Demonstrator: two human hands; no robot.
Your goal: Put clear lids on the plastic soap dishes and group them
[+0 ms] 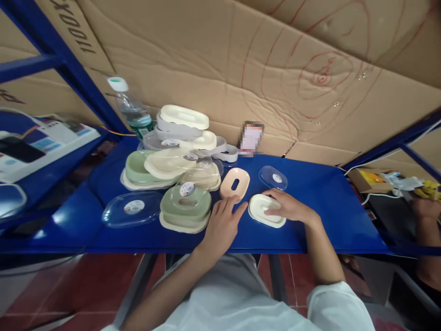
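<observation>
My left hand (222, 225) lies palm down with its fingers stretched out, the tips on the near rim of a peach oval plastic piece (226, 183) with a slot in its middle. Held between thumb and fingers of my right hand (291, 207) is a cream oval plastic dish (258, 209), low over or on the table. Just behind it rests a small clear lid (268, 175) with a round label. Left of my left hand, a green slotted piece (168, 204) under a labelled clear lid sits on a cream base (182, 226).
Several cream, grey and green containers (136, 168) are stacked at the back left of the blue table (327, 197). A large clear lid (117, 214) lies at left front. A water bottle (132, 110) and a phone (251, 138) stand by the cardboard wall (193, 55). Another person's arm (427, 230) shows at right.
</observation>
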